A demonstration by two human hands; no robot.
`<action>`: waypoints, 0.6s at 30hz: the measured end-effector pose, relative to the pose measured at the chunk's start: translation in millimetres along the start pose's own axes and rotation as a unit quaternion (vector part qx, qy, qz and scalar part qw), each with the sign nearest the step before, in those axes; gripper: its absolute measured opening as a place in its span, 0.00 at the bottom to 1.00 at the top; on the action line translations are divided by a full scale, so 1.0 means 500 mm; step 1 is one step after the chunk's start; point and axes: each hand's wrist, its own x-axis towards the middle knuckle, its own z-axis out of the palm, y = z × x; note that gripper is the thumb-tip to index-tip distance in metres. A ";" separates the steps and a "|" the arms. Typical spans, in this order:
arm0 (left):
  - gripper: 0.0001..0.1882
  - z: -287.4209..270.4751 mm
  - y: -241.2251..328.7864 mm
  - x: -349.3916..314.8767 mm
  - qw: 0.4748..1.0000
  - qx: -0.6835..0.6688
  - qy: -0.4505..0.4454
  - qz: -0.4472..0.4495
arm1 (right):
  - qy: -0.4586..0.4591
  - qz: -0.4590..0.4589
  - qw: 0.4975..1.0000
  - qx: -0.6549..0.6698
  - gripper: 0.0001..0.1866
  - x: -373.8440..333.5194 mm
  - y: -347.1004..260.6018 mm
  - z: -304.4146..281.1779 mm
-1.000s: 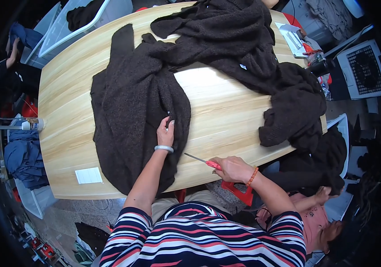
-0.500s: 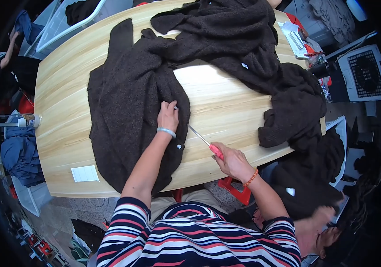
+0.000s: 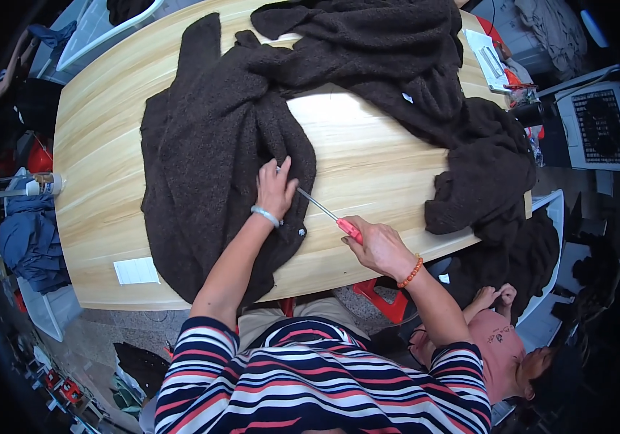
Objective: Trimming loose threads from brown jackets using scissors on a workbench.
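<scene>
A dark brown knitted garment (image 3: 208, 145) lies spread over the left part of the table. Resting on its right part, my left hand (image 3: 273, 194) has its fingers closed on the fabric, and a small pale spot shows at the fingertips. Shiny round buttons, one at the garment's lower right edge (image 3: 302, 232), show near my wrist. My right hand (image 3: 381, 252) grips the pinkish-red handle of a screwdriver-like tool (image 3: 318, 205) with a long thin metal shaft. The shaft points up and left, and its tip is close to my left fingers; the tip's end is hard to make out.
More dark knitwear (image 3: 375, 50) covers the far side of the wooden table (image 3: 368, 181) and hangs off its right edge. A white paper (image 3: 136, 271) lies at the near left. A co-worker in pink (image 3: 494, 340) sits at the lower right. Red stool (image 3: 389, 300) below the table.
The tool's shaft has moved up and left, bringing its tip to my left fingers. My left hand has shifted slightly on the fabric. The co-worker's hands have come together.
</scene>
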 end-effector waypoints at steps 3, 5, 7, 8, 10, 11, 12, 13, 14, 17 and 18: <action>0.42 -0.053 0.064 -0.071 0.991 0.038 -0.123 -0.018 | 0.018 -0.018 1.000 0.010 0.17 -0.021 0.022 0.010; 0.44 -0.068 0.076 -0.128 0.988 0.033 -0.152 -0.019 | 0.008 -0.022 1.000 -0.009 0.18 -0.037 0.032 0.025; 0.44 -0.059 0.072 -0.158 0.986 0.040 -0.156 -0.031 | -0.036 -0.025 0.998 -0.045 0.18 -0.064 0.027 0.036; 0.42 -0.058 0.074 -0.158 0.986 0.038 -0.153 -0.050 | -0.080 -0.028 0.993 -0.080 0.18 -0.075 0.025 0.044; 0.39 -0.059 0.067 -0.148 0.982 0.056 -0.170 -0.051 | -0.093 -0.039 0.990 -0.096 0.18 -0.094 0.031 0.068; 0.37 -0.056 0.067 -0.146 0.984 0.054 -0.161 -0.046 | -0.103 -0.038 0.988 -0.112 0.17 -0.099 0.033 0.072; 0.36 -0.056 0.067 -0.146 0.985 0.058 -0.156 -0.037 | -0.104 -0.049 0.986 -0.118 0.17 -0.102 0.028 0.067; 0.36 -0.054 0.065 -0.149 0.985 0.057 -0.156 -0.039 | -0.094 -0.025 0.991 -0.094 0.17 -0.102 0.022 0.060; 0.36 -0.050 0.064 -0.151 0.985 0.055 -0.157 -0.039 | -0.084 -0.001 0.994 -0.070 0.17 -0.104 0.013 0.053; 0.35 -0.045 0.069 -0.151 0.985 0.039 -0.160 -0.045 | -0.101 -0.044 0.989 -0.102 0.18 -0.116 0.015 0.061; 0.35 -0.047 0.068 -0.152 0.985 0.039 -0.161 -0.046 | -0.116 -0.054 0.986 -0.111 0.18 -0.114 0.016 0.062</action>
